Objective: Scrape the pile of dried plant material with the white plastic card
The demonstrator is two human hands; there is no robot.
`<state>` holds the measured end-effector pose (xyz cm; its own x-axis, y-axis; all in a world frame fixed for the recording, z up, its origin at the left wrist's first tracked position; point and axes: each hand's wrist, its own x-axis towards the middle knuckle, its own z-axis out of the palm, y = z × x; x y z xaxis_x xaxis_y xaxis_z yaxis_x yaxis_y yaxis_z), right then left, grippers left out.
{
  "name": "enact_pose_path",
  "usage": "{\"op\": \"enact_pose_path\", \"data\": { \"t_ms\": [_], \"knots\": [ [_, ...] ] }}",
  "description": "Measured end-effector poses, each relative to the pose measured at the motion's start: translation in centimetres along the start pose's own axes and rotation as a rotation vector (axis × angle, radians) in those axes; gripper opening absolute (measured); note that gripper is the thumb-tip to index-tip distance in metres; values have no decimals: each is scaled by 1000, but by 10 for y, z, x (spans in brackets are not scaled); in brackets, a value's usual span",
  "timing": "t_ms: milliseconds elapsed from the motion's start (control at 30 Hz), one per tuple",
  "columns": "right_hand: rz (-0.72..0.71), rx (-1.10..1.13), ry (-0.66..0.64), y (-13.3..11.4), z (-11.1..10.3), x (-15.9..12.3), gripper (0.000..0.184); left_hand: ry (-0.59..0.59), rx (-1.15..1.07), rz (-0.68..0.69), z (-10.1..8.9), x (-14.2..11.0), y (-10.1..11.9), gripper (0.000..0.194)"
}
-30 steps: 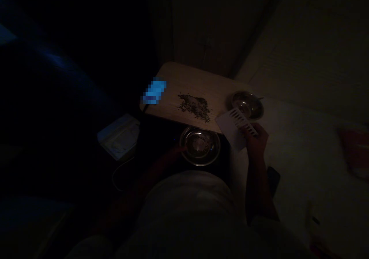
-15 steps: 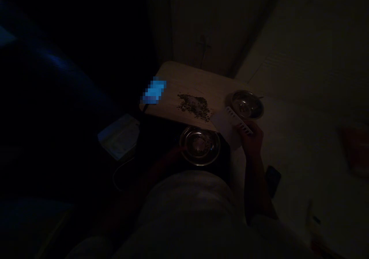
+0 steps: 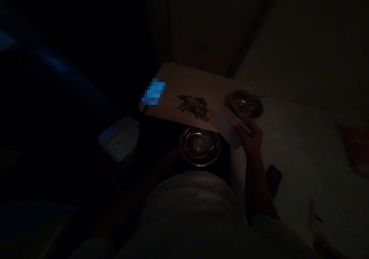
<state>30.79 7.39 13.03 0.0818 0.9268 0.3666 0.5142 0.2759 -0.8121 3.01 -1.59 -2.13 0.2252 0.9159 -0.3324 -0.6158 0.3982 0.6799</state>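
The scene is very dark. My left hand (image 3: 179,150) grips the left rim of a shiny metal bowl (image 3: 213,155) below the front edge of a wooden board (image 3: 198,74); a small light heap with dark bits lies in the bowl. My right hand (image 3: 251,136) is closed on a pale flat sheet (image 3: 226,126) with a row of dark slots along one edge. The sheet's lower left corner meets the board's front edge, right of a pile of small dark pieces (image 3: 193,107). Most of the left fingers are lost in shadow.
A second metal bowl (image 3: 247,104) stands at the board's right end, and a bright blurred screen (image 3: 154,92) at its left. A pale box-like thing (image 3: 119,138) lies low on the left. A dark phone (image 3: 273,180) and a red object (image 3: 356,147) lie on the light surface at right.
The slotted sheet in my right hand has tilted slightly, so its slots show less. My left hand and the bowl stay nearly in place.
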Motion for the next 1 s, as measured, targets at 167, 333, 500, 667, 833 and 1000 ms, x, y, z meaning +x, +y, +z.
{"op": "enact_pose_path", "data": {
  "t_ms": [167, 333, 500, 667, 833, 1000],
  "knots": [
    [1, 37, -34, 0, -4, 0, 20, 19, -7, -11, 2, -3, 2, 72],
    [-5, 9, -10, -1, -2, 0, 19, 19, -17, -8, 11, -6, 8, 71],
    [13, 26, -54, -4, -1, -1, 19, 33, 8, -10, 9, -7, 8, 63],
    [8, 34, -54, -7, -3, 0, 18, -5, 34, 17, 9, -6, 7, 65],
    [-6, 23, -62, -5, -4, 0, 18, 19, 32, -1, 7, -5, 6, 66],
    [0, 66, -83, -3, -4, -2, 15, 57, 19, -29, 3, -5, 3, 66]
  ]
}}
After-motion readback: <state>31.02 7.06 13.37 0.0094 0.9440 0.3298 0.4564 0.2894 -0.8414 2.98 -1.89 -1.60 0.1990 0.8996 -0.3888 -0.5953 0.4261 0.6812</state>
